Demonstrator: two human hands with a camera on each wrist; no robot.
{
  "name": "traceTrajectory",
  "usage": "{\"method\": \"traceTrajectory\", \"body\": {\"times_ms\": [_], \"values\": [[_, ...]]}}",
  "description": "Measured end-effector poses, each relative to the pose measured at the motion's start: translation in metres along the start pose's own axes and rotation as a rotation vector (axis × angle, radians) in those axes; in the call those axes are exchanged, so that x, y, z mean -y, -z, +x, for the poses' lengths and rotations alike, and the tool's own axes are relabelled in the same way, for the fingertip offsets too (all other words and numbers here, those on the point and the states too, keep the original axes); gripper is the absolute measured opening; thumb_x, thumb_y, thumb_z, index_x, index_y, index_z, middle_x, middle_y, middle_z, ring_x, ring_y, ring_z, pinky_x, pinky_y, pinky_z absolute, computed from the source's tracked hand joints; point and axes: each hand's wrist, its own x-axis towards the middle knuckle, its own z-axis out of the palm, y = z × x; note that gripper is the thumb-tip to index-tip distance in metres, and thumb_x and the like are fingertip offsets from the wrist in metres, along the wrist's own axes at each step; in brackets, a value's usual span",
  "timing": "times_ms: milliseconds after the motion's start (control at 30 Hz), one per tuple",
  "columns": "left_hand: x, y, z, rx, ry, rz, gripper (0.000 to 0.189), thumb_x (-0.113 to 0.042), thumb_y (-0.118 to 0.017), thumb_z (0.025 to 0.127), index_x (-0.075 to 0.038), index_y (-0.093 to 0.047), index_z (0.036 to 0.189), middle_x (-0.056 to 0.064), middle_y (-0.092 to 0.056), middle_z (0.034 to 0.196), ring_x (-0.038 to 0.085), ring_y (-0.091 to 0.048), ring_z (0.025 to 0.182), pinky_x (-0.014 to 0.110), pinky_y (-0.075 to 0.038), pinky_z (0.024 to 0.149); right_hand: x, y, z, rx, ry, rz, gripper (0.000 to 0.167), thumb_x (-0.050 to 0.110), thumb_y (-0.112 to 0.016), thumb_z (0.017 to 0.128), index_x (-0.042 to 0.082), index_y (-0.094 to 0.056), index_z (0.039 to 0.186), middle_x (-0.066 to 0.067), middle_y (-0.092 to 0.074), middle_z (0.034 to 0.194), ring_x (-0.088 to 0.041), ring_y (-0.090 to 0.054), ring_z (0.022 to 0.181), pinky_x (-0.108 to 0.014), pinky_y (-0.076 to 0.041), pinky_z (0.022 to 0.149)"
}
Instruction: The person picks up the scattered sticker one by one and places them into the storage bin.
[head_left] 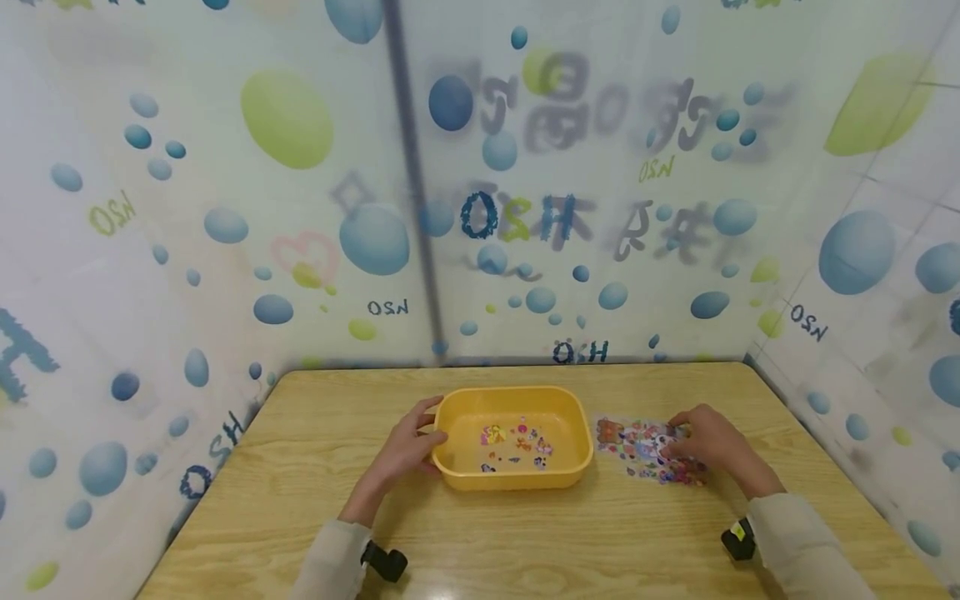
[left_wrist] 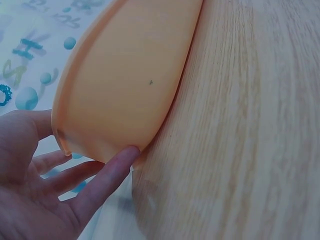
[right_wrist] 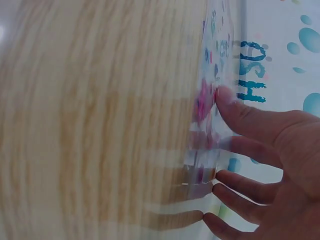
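A yellow plastic basin (head_left: 513,481) stands on the table with several small colourful stickers (head_left: 521,442) on its bottom. My left hand (head_left: 408,446) holds the basin's left end, thumb at the rim and the other fingers around the outside. In the left wrist view the same hand (left_wrist: 65,185) touches the basin's wall (left_wrist: 125,85). To the right of the basin lie clear sheets of printed cartoon stickers (head_left: 637,442). My right hand (head_left: 716,442) rests its spread fingertips on their right part. The right wrist view has the thumb and fingers (right_wrist: 245,142) touching the glossy sheets (right_wrist: 204,107).
The wooden table (head_left: 600,542) meets a hanging curtain (head_left: 495,292) printed with bubbles and letters at its back edge. The same printed sheeting stands along the left and right. Black wrist cameras (head_left: 386,562) sit at both cuffs.
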Motion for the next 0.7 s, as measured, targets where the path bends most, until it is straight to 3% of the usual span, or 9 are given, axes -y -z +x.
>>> {"method": "traceTrajectory", "body": {"times_ms": [100,300,400,533,700], "values": [[0.0,0.0,0.0,-0.002,0.005,-0.002,0.065,-0.008,-0.062,0.098,-0.015,-0.039,0.158,0.031,-0.052,0.147,0.037,-0.071,0.104,0.045,-0.065,0.058,-0.001,-0.001,0.0,-0.008,-0.001,-0.004,0.037,0.018,-0.084,0.084,-0.008,-0.075,0.109,-0.028,-0.072,0.114,-0.03,-0.062,0.09,-0.058,-0.058,0.088],[0.0,-0.001,0.0,-0.013,0.013,0.001,0.064,-0.008,-0.062,0.098,-0.016,-0.04,0.158,0.03,-0.053,0.147,0.037,-0.072,0.104,0.045,-0.065,0.058,0.0,-0.002,-0.002,-0.046,-0.007,-0.006,0.033,0.015,-0.083,0.084,-0.006,-0.073,0.107,-0.029,-0.07,0.112,-0.032,-0.063,0.092,-0.058,-0.058,0.086],[0.0,-0.002,0.0,-0.022,0.01,0.004,0.064,-0.009,-0.062,0.098,-0.016,-0.04,0.158,0.029,-0.054,0.147,0.035,-0.072,0.103,0.045,-0.065,0.058,0.003,-0.001,-0.004,-0.052,-0.027,-0.006,0.034,0.014,-0.083,0.084,-0.004,-0.07,0.108,-0.026,-0.068,0.106,-0.027,-0.057,0.082,-0.048,-0.058,0.074],[0.001,-0.002,0.001,-0.036,0.017,0.007,0.063,-0.01,-0.064,0.098,-0.019,-0.043,0.157,0.026,-0.056,0.146,0.032,-0.073,0.1,0.044,-0.065,0.057,0.007,0.002,-0.006,-0.046,-0.054,0.001,0.037,0.013,-0.082,0.085,-0.004,-0.065,0.113,-0.02,-0.063,0.098,-0.024,-0.052,0.076,-0.035,-0.048,0.062],[0.002,-0.003,0.002,-0.041,0.017,0.012,0.063,-0.01,-0.064,0.098,-0.019,-0.043,0.157,0.026,-0.056,0.146,0.031,-0.073,0.1,0.044,-0.065,0.057,0.009,0.005,-0.008,-0.056,-0.056,0.023,0.044,0.009,-0.079,0.085,-0.007,-0.06,0.121,-0.022,-0.064,0.094,-0.029,-0.056,0.077,-0.04,-0.051,0.064]]}}
